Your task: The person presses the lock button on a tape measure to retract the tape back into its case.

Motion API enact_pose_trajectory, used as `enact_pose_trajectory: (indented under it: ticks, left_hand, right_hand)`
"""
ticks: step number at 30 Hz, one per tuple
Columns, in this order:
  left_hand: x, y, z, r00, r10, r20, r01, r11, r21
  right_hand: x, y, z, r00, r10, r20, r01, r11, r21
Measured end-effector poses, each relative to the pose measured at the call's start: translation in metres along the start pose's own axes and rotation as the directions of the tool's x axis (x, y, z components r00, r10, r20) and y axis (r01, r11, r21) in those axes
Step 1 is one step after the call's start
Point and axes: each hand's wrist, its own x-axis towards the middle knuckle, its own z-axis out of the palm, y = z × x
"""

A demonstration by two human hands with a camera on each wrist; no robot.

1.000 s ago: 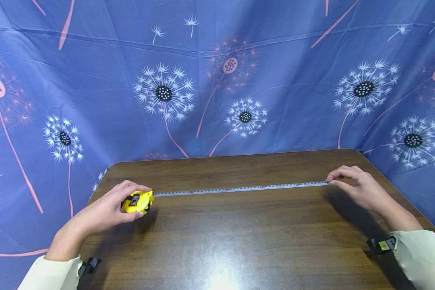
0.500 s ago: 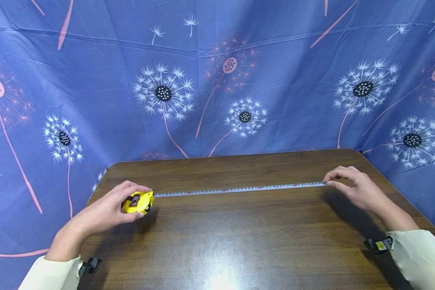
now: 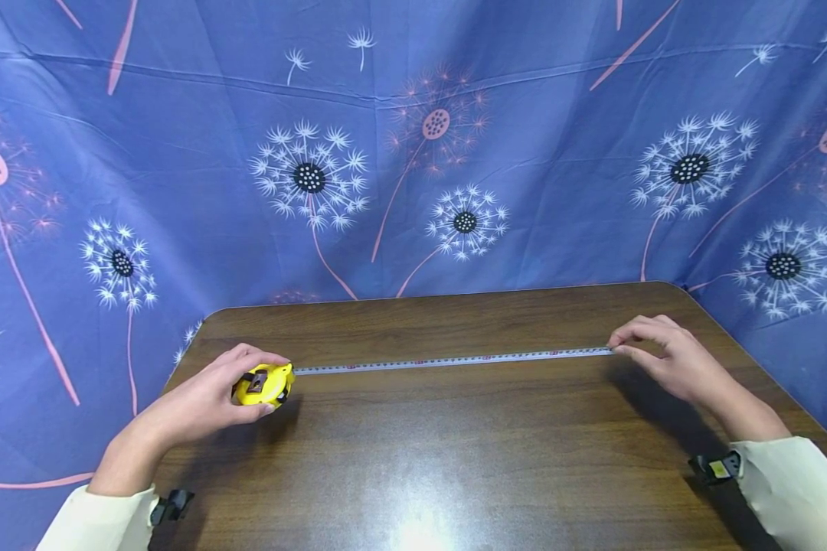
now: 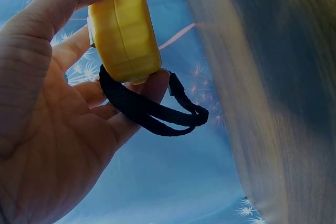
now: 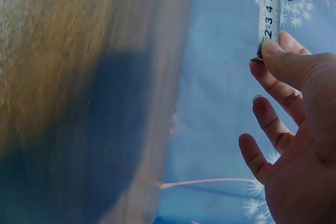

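A yellow tape measure [image 3: 265, 384] is gripped in my left hand [image 3: 210, 394], fingers over its top edge and thumb below. Its case [image 4: 126, 30] shows edge-on in the left wrist view, with a black wrist strap [image 4: 157, 114] looping under it. The white blade [image 3: 455, 360] runs straight out to the right across the table's width. At its far end my right hand [image 3: 675, 363] pinches the tip between thumb and forefinger. Low numbers on the blade [image 5: 269, 9] are readable in the right wrist view, where the other fingers are spread below the pinch.
A brown wood-grain table [image 3: 413, 436] lies under both hands, its far edge meeting a blue cloth [image 3: 558, 191] printed with dandelions. The cloth also hangs along the left and right sides. Both hands cast shadows on the tabletop.
My right hand has moved slightly left with the blade's tip, and the stretch of blade between the hands has become shorter. The left hand has stayed almost still.
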Motion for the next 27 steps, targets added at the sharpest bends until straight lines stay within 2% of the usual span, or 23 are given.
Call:
enact_pose_trajectory:
  ticks: [6, 16, 23, 27]
  left_hand:
    - [0.000, 0.000, 0.001, 1.000, -0.005, 0.009, 0.005, 1.000, -0.014]
    - [0.000, -0.002, 0.003, 1.000, 0.003, 0.008, -0.003, 1.000, 0.001]
    - [0.000, -0.002, 0.004, 1.000, 0.014, -0.003, -0.014, 1.000, 0.009]
    - [0.001, -0.002, 0.005, 1.000, 0.016, -0.008, -0.016, 1.000, 0.010]
  right_hand:
    - [0.003, -0.004, 0.000, 0.999, -0.043, 0.003, 0.043, 0.999, -0.024]
    - [0.003, -0.008, 0.002, 1.000, -0.027, 0.015, 0.028, 0.997, -0.077]
    - [0.004, -0.012, 0.005, 1.000, 0.010, 0.025, -0.009, 0.998, -0.062]
    - [0.006, -0.015, 0.007, 0.999, -0.024, 0.025, 0.025, 0.999, -0.046]
